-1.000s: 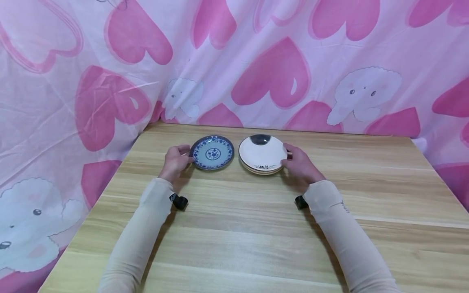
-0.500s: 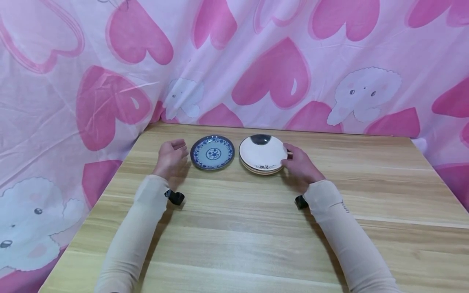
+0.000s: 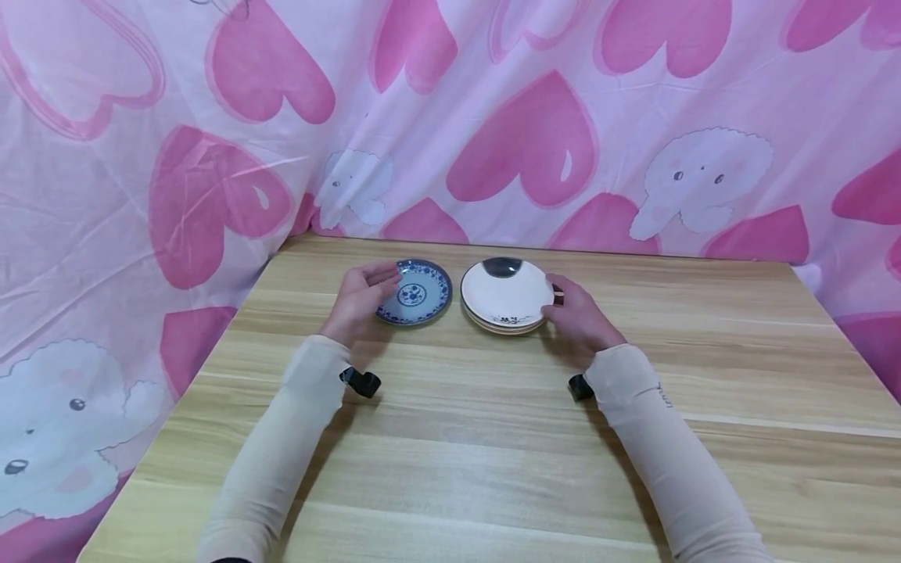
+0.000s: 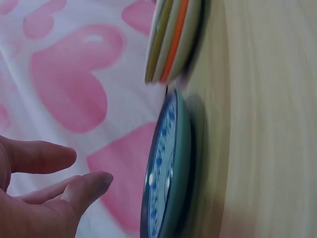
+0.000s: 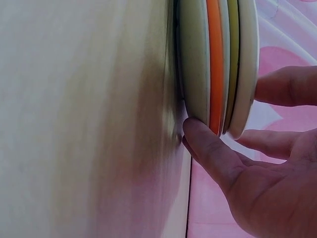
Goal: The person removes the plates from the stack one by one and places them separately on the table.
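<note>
- I'm hovering my left hand, fingers parted, gripping nothing, by the blue plate.
- My right hand is pinching the right edge of the plate stack.
- Stack sitting on table; I'm judging stacking mostly done.
- Blue plate lying apart, just left; probably remaining.

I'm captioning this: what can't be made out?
- Blue plate, left rim: hidden by left hand, head view.
- Lower plates, upper faces: covered by white top plate, head view.
- Plate stack, far end: cut off by top edge, right wrist view.
- Top plate's motif: too small, head view.
</note>
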`<state>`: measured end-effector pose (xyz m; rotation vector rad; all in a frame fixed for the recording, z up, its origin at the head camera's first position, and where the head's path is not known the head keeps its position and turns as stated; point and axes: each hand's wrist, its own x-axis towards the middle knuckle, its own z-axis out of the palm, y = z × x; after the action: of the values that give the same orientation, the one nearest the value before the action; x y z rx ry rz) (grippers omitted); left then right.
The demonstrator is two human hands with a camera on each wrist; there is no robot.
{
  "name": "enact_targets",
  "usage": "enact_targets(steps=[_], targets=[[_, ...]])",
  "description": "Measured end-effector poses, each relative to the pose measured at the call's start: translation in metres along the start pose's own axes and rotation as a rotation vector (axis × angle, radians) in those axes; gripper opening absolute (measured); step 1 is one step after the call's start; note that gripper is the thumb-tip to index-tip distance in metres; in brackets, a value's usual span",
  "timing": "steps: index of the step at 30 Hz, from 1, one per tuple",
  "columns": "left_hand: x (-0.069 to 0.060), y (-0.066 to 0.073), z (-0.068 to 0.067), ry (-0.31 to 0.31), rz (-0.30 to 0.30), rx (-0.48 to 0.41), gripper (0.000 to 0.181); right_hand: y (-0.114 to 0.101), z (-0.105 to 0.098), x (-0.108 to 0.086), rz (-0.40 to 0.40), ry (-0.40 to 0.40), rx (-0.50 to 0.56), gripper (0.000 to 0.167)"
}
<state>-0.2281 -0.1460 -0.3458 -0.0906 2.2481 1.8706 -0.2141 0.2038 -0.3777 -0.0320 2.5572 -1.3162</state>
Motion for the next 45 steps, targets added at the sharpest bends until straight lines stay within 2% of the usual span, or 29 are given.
enact_targets(steps=[5,10,18,26,33,39,45], targets=[[0.0,0.002,0.017,-0.073,0.03,-0.055,0.051,0.001,0.0,0.0,-0.031,0.01,0.001,0.071],[0.002,0.0,0.03,-0.111,0.029,-0.094,0.052,0.002,0.0,0.0,-0.044,0.011,0.003,0.07],[0.005,-0.001,0.048,-0.164,0.042,-0.104,0.053,0.001,0.0,-0.002,-0.05,0.011,0.019,0.069],[0.011,-0.003,0.062,-0.169,0.02,-0.074,0.052,0.0,0.0,-0.002,-0.045,0.01,0.017,0.07],[0.015,-0.005,0.07,-0.184,0.004,-0.103,0.054,0.0,-0.001,-0.002,-0.052,0.005,0.015,0.069],[0.015,-0.004,0.074,-0.187,-0.001,-0.138,0.053,-0.001,0.0,-0.003,-0.055,0.002,0.023,0.068],[0.014,-0.003,0.076,-0.188,0.006,-0.137,0.052,-0.002,0.002,-0.004,-0.047,0.005,0.023,0.067]])
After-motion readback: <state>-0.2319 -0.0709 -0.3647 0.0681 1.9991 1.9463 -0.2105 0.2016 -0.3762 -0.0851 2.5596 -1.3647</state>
